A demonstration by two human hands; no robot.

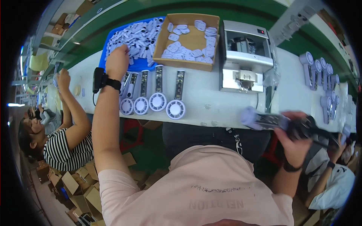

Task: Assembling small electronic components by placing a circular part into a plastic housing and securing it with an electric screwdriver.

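At the far left, my left hand (117, 59) is down among the small white plastic parts (139, 37) in a blue tray (104, 56). Its fingers are curled together, and what they pinch is hidden among the pieces. My right hand (292, 145), low at the right by the table's front edge, grips a white handheld fan (266, 119) whose handle shows its circuit board. That fan is smeared by motion and lies sideways, its round head to the left. Several more fans (175, 109) with bare boards lie in a row just nearer than the tray.
A cardboard box (160, 43) with white oval covers stands beside the tray. Right of it is a silver machine (247, 56). More white fans (316, 67) lie at the far right. Co-workers sit to the left (66, 148) and right (332, 184). Opened cartons (81, 188) fill the floor at left.
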